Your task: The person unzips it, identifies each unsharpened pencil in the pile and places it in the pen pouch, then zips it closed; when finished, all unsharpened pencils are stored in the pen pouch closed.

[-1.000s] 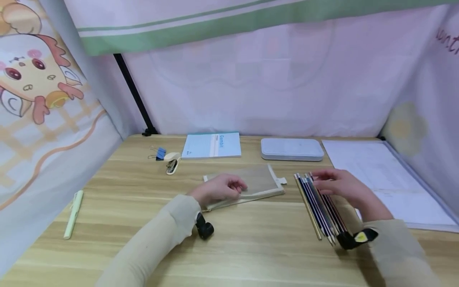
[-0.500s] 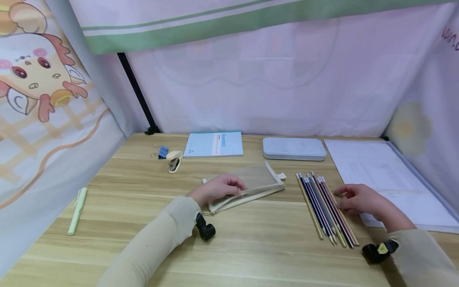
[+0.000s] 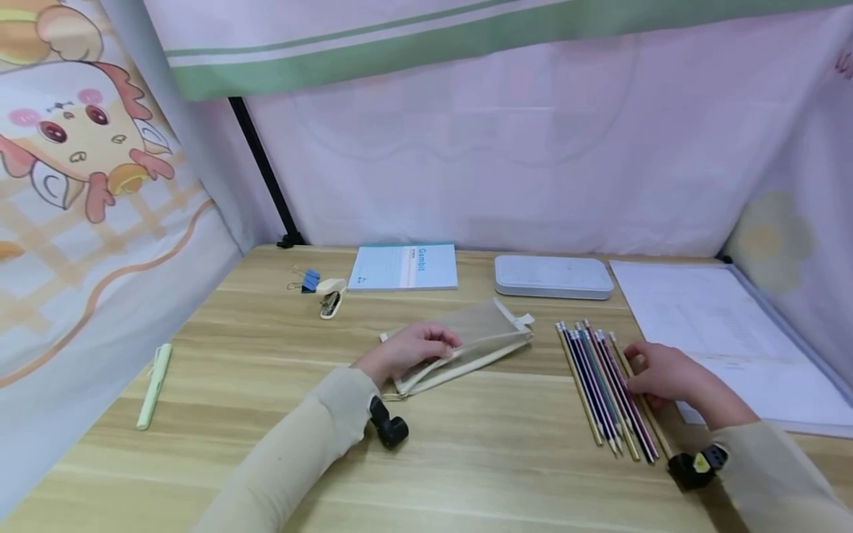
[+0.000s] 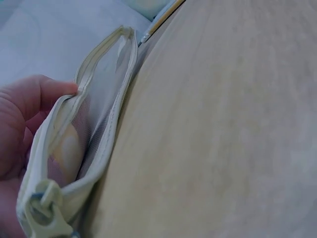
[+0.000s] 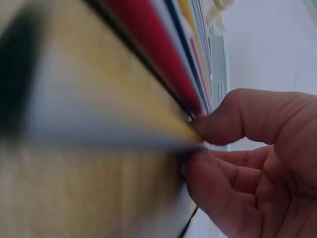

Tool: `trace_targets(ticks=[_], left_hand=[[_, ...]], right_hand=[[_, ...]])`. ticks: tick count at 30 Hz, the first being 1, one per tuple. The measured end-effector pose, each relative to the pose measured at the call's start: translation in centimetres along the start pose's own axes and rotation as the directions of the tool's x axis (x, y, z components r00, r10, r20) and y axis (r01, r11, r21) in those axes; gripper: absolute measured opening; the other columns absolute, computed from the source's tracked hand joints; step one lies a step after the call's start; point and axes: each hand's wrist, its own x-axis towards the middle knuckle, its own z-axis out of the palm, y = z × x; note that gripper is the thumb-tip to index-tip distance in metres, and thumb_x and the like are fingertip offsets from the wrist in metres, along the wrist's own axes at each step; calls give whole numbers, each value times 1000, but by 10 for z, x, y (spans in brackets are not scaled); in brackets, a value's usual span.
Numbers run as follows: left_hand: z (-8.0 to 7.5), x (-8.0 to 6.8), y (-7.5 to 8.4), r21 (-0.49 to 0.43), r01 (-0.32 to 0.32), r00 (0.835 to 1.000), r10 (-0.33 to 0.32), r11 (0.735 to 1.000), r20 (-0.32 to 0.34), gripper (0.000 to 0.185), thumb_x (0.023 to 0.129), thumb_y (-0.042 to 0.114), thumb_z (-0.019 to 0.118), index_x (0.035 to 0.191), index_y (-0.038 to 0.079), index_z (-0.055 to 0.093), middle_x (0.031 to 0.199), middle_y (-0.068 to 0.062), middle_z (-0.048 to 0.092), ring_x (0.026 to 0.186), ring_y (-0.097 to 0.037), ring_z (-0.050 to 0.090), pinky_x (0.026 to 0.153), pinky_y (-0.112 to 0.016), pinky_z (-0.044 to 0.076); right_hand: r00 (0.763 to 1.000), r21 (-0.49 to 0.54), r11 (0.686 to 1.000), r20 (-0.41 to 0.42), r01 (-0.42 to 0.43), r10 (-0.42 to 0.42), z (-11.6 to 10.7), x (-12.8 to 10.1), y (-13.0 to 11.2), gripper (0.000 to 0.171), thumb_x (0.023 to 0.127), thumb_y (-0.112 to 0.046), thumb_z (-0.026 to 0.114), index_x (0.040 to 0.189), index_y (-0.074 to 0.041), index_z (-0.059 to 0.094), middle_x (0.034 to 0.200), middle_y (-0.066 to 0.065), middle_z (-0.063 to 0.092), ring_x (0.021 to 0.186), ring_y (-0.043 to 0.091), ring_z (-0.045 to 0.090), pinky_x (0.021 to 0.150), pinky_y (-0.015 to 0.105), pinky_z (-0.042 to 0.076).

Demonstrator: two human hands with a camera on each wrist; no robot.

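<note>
My left hand holds the near edge of a sheer mesh zip pouch. In the left wrist view the thumb and fingers grip one side of its pale rim, and the mouth gapes beside a zipper pull. To the right, pencils with pale ends lie side by side, tips toward me. My right hand pinches a gold pencil at the row's right side, slightly apart from the others. In the right wrist view thumb and index finger meet on that pencil, which is blurred close up.
Along the back are a blue binder clip, a small white stapler, a light blue notebook and a pale flat case. White papers lie at right, a light green pen at left.
My right hand has moved from over the pencils to their right side and taken hold of the outermost gold one. The pouch's mouth has widened under my left hand.
</note>
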Motion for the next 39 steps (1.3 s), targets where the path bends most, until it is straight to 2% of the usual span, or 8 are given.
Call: trace_targets(ticks=[5, 9, 12, 16, 19, 30, 33, 39], left_hand=[[3, 1, 2, -10, 8, 999, -8, 1000, -35, 26, 83, 2, 61, 109, -4, 62, 96, -1, 63, 80, -8, 54, 71, -20, 46], [7, 1, 2, -9, 40, 995, -41, 999, -94, 24, 82, 3, 62, 106, -1, 64, 95, -1, 62, 76, -9, 53, 67, -20, 45], [10, 0, 1, -10, 57, 990, -58, 998, -129, 22, 81, 4, 63, 103, 2, 66, 94, -2, 62, 73, -10, 52, 64, -21, 44], [14, -2, 2, -14, 54, 985, -55, 998, -163, 22, 80, 4, 63, 102, 2, 67, 93, -2, 62, 72, -10, 52, 62, -21, 44], [16, -3, 4, -2, 44, 981, -44, 999, -190, 22, 80, 5, 64, 101, 2, 68, 94, -3, 62, 73, -10, 52, 63, -20, 45], [22, -1, 8, -19, 13, 971, -17, 1000, -240, 21, 80, 4, 64, 100, 1, 69, 100, -5, 64, 77, -10, 55, 65, -20, 47], [25, 1, 7, -67, 7, 968, -24, 998, -250, 22, 79, 4, 64, 101, 0, 69, 102, -5, 65, 78, -10, 55, 67, -20, 48], [30, 5, 7, -151, -36, 958, -9, 988, -286, 23, 81, 4, 62, 102, -4, 67, 93, -6, 67, 75, -8, 58, 68, -19, 49]], right_hand=[[997, 165, 985, -72, 44, -33, -4, -7, 3, 59, 79, -9, 58, 126, 16, 32, 73, 8, 55, 58, 16, 55, 54, 33, 50], [977, 427, 895, -208, 125, -37, -4, -10, -5, 63, 84, -5, 52, 133, 15, 19, 78, 5, 59, 63, 12, 60, 60, 30, 55], [959, 622, 755, -282, 207, -30, 3, -9, -20, 60, 87, -3, 52, 134, 10, 18, 75, -1, 63, 62, 8, 62, 60, 26, 55], [955, 821, 508, -296, 262, -16, 20, -4, -52, 43, 86, 4, 52, 121, 1, 27, 69, -4, 63, 59, 7, 62, 58, 21, 54], [962, 886, 389, -272, 253, -6, 35, 2, -78, 38, 84, 8, 51, 113, -4, 31, 68, 0, 62, 60, 7, 63, 58, 19, 53], [965, 951, 219, -244, 218, 101, 76, 31, -131, 35, 82, 11, 49, 109, -2, 31, 71, 2, 58, 57, 8, 61, 58, 19, 53], [962, 956, 199, -244, 217, 123, 88, 35, -139, 34, 82, 12, 50, 108, -1, 33, 70, 1, 57, 56, 8, 60, 57, 20, 54], [964, 958, 205, -231, 201, 133, 108, 39, -156, 37, 80, 13, 52, 110, 2, 33, 77, 6, 56, 57, 9, 61, 58, 21, 54]])
